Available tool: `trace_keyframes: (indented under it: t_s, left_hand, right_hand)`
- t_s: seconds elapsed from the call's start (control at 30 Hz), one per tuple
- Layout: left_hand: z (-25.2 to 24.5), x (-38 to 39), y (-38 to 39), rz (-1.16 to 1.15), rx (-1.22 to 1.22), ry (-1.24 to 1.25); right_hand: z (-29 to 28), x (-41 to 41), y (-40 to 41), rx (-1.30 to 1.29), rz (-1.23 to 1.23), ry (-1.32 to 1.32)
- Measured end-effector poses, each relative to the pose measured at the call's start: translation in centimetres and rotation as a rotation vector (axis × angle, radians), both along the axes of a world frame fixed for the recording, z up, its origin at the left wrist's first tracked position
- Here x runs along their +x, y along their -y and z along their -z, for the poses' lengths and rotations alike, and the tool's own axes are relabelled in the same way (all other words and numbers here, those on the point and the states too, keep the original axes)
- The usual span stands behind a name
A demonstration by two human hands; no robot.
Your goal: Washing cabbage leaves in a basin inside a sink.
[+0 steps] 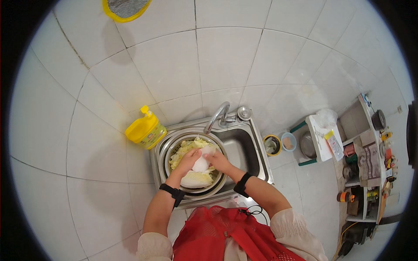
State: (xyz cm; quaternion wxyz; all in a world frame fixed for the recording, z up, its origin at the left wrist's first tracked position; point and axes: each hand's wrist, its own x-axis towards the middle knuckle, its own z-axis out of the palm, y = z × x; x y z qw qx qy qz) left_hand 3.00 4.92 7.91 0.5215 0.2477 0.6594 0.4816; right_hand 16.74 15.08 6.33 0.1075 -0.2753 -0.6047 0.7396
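Observation:
Both hands meet over a metal basin (164, 182) at the left of the sink. My left hand (190, 160) grips one side of a pale napa cabbage leaf (200, 164). On its other side, my right hand (219, 161) has its fingers on the same leaf. Beneath them, torn yellow-green cabbage leaves (178, 150) fill a perforated colander nested in the basin. A larger piece of napa cabbage (197, 180) lies at the near side. My fingers hide part of the held leaf.
A curved faucet (218, 114) reaches over the basin's far rim. To the right is the second sink bowl (236, 143). A yellow detergent bottle (148, 132) stands left of the sink. Two small bins (272, 145) and a white stool (321, 130) are at right, before a crowded shelf (367, 202).

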Motion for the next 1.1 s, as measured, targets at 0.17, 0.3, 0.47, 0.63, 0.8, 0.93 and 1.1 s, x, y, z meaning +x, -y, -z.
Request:
trace_keyframes:
  t_s: [0.17,0.3,0.47,0.63,0.8,0.93,1.1]
  left_hand:
    - [2.8,-0.5,0.1,0.037,0.095,-0.435]
    - [1.1,0.0,0.4,0.039,0.025,-0.768]
    - [0.3,-0.2,1.0,0.049,0.069,-0.846]
    - [-0.4,-0.2,1.2,0.057,0.055,-0.822]
    - [-0.5,-0.7,1.3,0.095,0.063,-0.731]
    - [0.6,-1.0,1.4,-0.024,0.184,-0.665]
    - [0.2,-1.1,1.1,-0.038,0.019,-0.521]
  right_hand:
    - [-0.3,-0.9,0.5,0.47,0.072,-0.072]
    - [-3.0,-1.3,0.9,1.038,0.448,-0.02]
    - [-3.5,-1.7,0.6,1.04,-0.132,0.26]
    - [0.5,-2.3,0.9,0.828,-0.06,0.169]
    - [1.6,-2.5,1.5,0.85,0.012,0.126]
    - [0.9,-2.5,2.3,1.058,-0.025,0.215]
    - [0.9,-2.6,2.7,1.04,-0.006,0.223]
